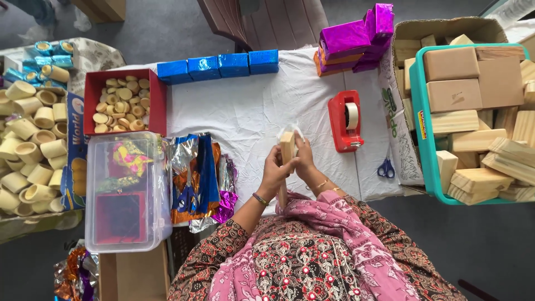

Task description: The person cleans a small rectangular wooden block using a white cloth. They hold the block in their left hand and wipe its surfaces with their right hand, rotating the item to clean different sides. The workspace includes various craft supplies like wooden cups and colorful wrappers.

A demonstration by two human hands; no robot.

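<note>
Block (287, 149) held upright between left hand (274, 173) and right hand (305, 161), over cloth (251, 111) at centre. At 2 o'clock of block, tape dispenser (345, 121); at 3 o'clock, scissors (385, 168), just beside crate (426, 128) of blocks farther right. At 12 o'clock, row of wrapped boxes (218, 65); at 1 o'clock, stacked boxes (356, 39). At 9 o'clock, foil sheets (198, 178), then tub (127, 189). At 10 o'clock, tray (89, 95) of discs. Far left, rings (30, 145).
</note>
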